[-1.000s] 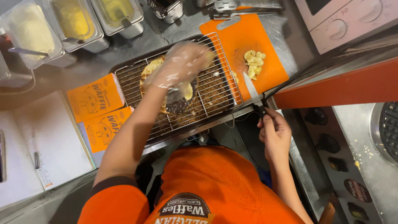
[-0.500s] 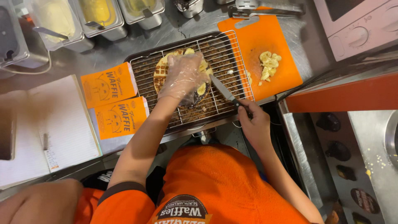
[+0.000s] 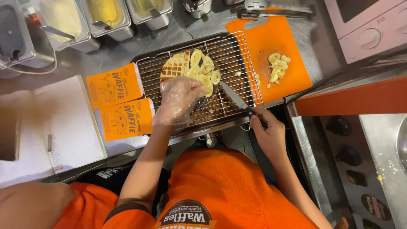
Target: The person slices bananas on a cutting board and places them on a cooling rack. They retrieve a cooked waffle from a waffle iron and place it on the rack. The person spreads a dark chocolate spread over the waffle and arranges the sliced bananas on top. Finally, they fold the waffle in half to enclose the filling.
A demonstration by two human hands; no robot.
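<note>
A waffle topped with banana slices lies on a wire rack set in a dark tray. My left hand, in a clear plastic glove, rests on the waffle's near edge with its fingers curled over it. My right hand grips the black handle of a knife. The blade lies over the rack and its tip points at the banana slices, just right of my left hand.
An orange cutting board with more banana pieces lies right of the rack. Two orange paper sleeves sit to its left, beside a white pad. Metal tubs of batter and tongs line the far side.
My left hand has drawn back from the middle of the waffle to its near edge, uncovering the banana slices. The knife has moved left from the cutting board onto the rack.
</note>
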